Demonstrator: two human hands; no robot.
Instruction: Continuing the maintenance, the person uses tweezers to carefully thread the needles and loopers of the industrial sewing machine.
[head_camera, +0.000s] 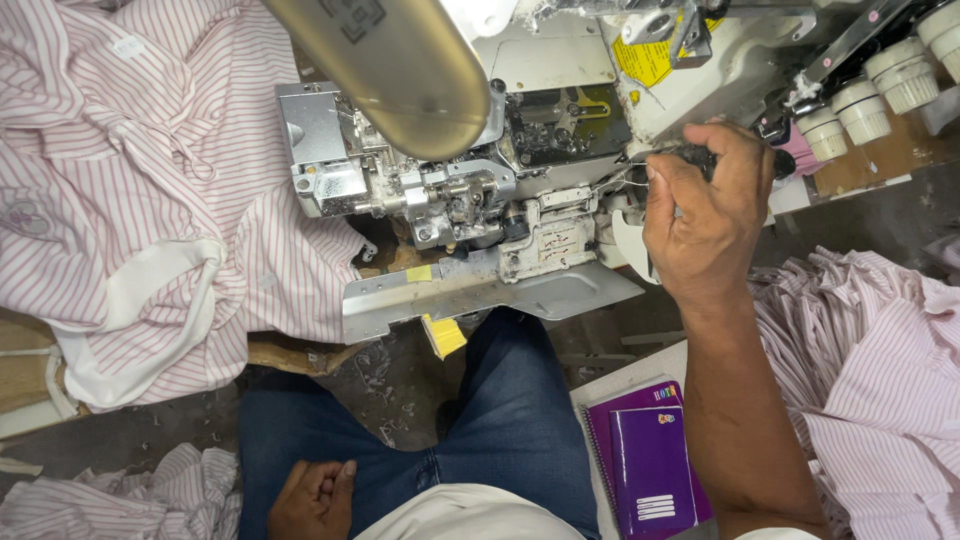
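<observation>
Threading at a sewing machine.

Pink-striped cloth (150, 190) heaped far left; left hand (312, 497) loosely curled, empty, on blue-jeaned thigh; grey metal sewing machine (450, 200) centre; right hand (705, 215) pinching thin thread (612, 180) at its right side.

Right hand (700, 225): fingertips hidden behind a dark tool; grip unclear. Left hand (312, 497) partly cut by lower edge. Blurred tan lamp arm (385, 70) covers the sewing machine (470, 200) top. Purple notebook (650, 465) cropped below; thread cones (880, 85) cropped at right.
</observation>
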